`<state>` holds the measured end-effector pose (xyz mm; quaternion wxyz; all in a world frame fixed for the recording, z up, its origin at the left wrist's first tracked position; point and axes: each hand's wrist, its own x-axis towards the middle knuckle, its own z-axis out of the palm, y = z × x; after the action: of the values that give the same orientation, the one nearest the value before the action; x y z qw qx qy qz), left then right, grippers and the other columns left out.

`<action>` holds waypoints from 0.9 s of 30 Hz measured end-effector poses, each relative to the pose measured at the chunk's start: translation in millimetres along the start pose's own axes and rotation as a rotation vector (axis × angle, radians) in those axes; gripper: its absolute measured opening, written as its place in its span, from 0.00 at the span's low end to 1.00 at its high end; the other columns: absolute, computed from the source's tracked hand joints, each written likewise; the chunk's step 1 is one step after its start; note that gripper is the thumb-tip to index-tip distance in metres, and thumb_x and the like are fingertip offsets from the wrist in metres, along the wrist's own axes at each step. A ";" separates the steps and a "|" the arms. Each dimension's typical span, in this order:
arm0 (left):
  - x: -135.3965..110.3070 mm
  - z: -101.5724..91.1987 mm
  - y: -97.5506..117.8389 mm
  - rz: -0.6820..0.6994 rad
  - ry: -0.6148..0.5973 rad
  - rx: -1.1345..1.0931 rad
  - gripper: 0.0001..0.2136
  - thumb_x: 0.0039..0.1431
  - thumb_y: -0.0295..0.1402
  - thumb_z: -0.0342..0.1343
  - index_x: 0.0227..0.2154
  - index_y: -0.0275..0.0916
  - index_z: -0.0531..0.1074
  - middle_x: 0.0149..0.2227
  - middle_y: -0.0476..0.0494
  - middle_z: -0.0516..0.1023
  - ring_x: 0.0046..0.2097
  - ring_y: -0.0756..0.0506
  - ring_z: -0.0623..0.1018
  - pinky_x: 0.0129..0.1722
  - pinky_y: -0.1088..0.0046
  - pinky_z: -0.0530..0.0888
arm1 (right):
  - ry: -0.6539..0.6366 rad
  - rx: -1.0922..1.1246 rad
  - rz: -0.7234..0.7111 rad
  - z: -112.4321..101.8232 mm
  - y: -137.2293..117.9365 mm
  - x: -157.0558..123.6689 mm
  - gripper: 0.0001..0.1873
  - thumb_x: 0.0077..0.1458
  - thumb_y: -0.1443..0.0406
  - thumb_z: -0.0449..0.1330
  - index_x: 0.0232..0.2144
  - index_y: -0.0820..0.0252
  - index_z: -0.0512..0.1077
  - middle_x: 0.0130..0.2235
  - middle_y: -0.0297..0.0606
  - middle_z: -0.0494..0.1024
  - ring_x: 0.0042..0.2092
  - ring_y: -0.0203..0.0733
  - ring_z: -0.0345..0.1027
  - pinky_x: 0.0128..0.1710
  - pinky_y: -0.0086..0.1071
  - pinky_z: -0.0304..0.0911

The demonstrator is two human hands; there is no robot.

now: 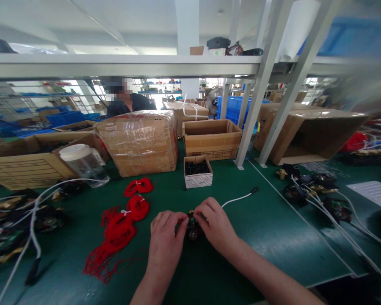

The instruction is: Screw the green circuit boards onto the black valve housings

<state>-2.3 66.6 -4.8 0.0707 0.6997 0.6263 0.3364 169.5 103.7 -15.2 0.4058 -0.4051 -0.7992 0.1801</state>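
Observation:
Both hands meet over a small dark device [193, 232] with brass-coloured and round metal parts, at the middle of the green table [260, 262]. My left hand [168, 233] pinches its left upper side between thumb and forefinger. From the right, my right hand [214, 222] closes its fingers on the same device's upper edge. The fingertips hide most of its top. A white cable [236, 199] with a black plug runs out behind my right hand. Past the hands stands a small carton [198, 181] filled with small black parts.
Bundles of red wire [119, 233] lie left of my hands. Similar devices with white cables [34, 216] lie at far left, others [320, 197] at right. A clear jug [84, 163], a taped carton [139, 142] and shelf posts [257, 97] stand behind. A person [130, 101] is beyond.

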 end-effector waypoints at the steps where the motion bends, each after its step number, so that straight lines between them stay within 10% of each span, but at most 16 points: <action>1: -0.1 0.4 0.1 0.004 0.009 0.005 0.06 0.64 0.33 0.54 0.34 0.43 0.76 0.35 0.44 0.78 0.42 0.39 0.75 0.47 0.57 0.69 | 0.002 0.000 0.004 0.4 0.2 0.1 0.07 0.62 0.74 0.60 0.36 0.56 0.72 0.39 0.38 0.70 0.43 0.44 0.66 0.43 0.38 0.65; 27: 8.9 -2.5 -6.7 -0.422 -0.172 -0.513 0.13 0.53 0.43 0.59 0.35 0.40 0.77 0.35 0.46 0.82 0.39 0.42 0.80 0.39 0.67 0.74 | 0.012 0.301 0.315 6.5 6.5 5.2 0.06 0.54 0.72 0.62 0.31 0.56 0.72 0.34 0.31 0.70 0.34 0.37 0.65 0.32 0.30 0.62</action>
<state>-9.4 75.4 -3.0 0.3650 0.5398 0.6441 0.4007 165.8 112.0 -20.6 0.4332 -0.4607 -0.6879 0.3563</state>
